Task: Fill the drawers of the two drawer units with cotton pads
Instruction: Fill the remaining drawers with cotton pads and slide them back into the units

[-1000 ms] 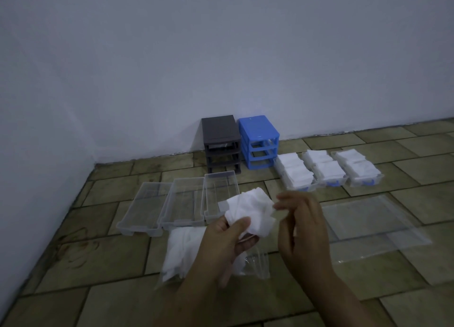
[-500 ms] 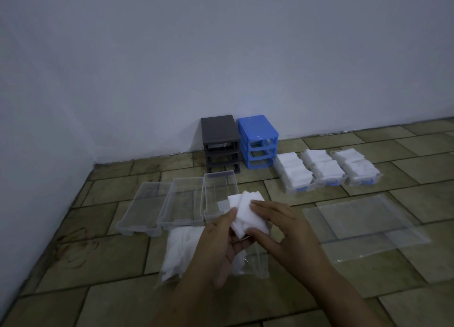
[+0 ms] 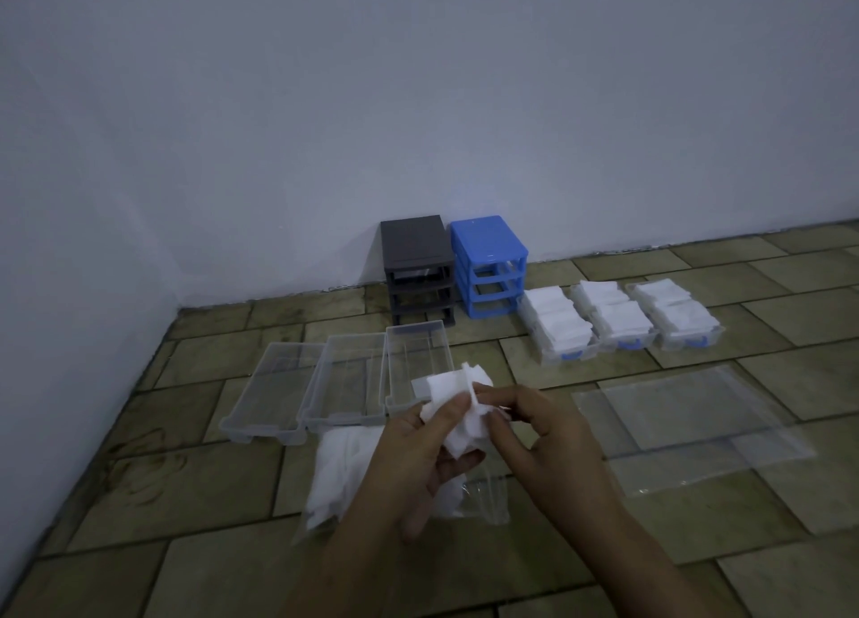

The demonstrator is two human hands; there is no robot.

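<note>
My left hand [image 3: 418, 450] grips a bunch of white cotton pads [image 3: 453, 397] above the floor, and my right hand [image 3: 534, 431] pinches their right edge. Just beyond the pads lie three clear drawers [image 3: 344, 376] side by side, with nothing in them. Below my hands lies a clear bag of cotton pads [image 3: 344, 469]. A dark grey drawer unit [image 3: 416, 269] and a blue drawer unit [image 3: 488, 264] stand against the wall, both without drawers. Three drawers with blue handles [image 3: 618, 322], full of white pads, sit to the right of the blue unit.
Flat clear plastic bags [image 3: 688, 427] lie on the tiled floor to the right of my hands. A wall runs behind the units and another closes the left side, forming a corner.
My right hand has come in from the right and taken hold of the pads; the bunch has been pressed together between both hands.
</note>
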